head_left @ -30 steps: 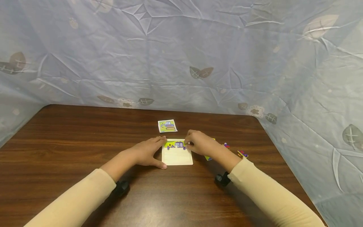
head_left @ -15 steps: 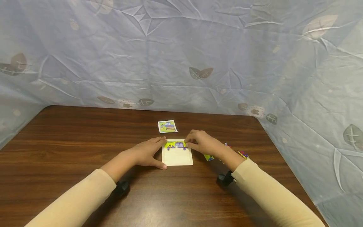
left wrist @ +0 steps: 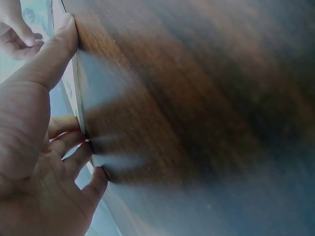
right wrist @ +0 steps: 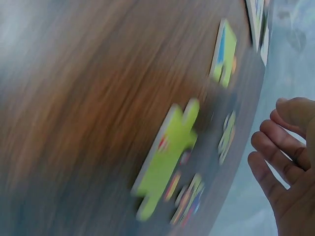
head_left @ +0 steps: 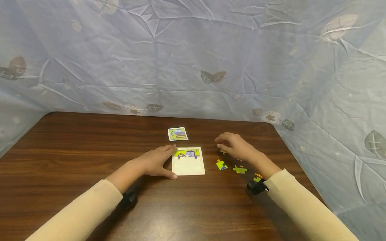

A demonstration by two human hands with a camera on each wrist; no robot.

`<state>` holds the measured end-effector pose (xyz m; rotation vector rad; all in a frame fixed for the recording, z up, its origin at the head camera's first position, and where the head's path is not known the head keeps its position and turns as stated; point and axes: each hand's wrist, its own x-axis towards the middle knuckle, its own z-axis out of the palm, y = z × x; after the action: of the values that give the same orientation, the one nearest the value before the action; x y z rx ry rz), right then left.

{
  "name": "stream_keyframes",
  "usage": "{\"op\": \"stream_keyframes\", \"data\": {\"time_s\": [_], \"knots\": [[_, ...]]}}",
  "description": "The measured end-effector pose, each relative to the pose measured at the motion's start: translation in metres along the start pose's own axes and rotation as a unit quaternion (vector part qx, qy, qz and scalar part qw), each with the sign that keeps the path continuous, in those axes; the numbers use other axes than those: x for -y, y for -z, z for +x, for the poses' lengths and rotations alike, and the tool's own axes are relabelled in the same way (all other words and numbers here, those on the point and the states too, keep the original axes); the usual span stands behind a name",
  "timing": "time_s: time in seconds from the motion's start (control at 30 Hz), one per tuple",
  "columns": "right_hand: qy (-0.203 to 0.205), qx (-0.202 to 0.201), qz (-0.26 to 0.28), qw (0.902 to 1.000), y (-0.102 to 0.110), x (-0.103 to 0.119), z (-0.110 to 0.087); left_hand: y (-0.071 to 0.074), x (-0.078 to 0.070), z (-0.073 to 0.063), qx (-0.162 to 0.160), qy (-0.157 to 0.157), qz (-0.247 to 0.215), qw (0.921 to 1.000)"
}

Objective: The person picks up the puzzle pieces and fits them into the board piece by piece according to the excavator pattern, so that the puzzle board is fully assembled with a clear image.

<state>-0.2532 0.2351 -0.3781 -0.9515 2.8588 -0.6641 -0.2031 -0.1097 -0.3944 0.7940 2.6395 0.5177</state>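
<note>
A pale square puzzle tray lies on the table, with joined jigsaw pieces showing a yellow-green and purple picture along its far edge. My left hand rests against the tray's left side, thumb near the front corner and fingers spread toward the back corner. Right of the tray, my right hand hovers over loose pieces with loosely bent fingers and nothing in them. Below it lie a green piece with a blue corner and a wide green piece. Another piece under the fingertips is partly hidden.
Behind the tray lies a small picture card of a digger-like vehicle. More loose pieces sit near the right forearm, partly covered by it. A grey-blue patterned cloth hangs around the table's far and side edges.
My right hand has left the piece at the tray's far right corner and moved right, over the loose pieces. That corner piece now lies in the tray. The left hand stays put.
</note>
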Motion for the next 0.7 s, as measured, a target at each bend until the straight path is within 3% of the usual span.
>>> {"op": "stream_keyframes", "data": {"time_s": [0.33, 0.7], "knots": [[-0.075, 0.038, -0.027, 0.9961, 0.009, -0.023, -0.022, 0.000, 0.002, 0.000, -0.003, -0.002, -0.002, 1.0000], [-0.078, 0.051, -0.036, 0.9950, 0.005, -0.027, -0.024, 0.000, 0.000, -0.001, -0.006, 0.001, -0.001, 1.0000]]}}
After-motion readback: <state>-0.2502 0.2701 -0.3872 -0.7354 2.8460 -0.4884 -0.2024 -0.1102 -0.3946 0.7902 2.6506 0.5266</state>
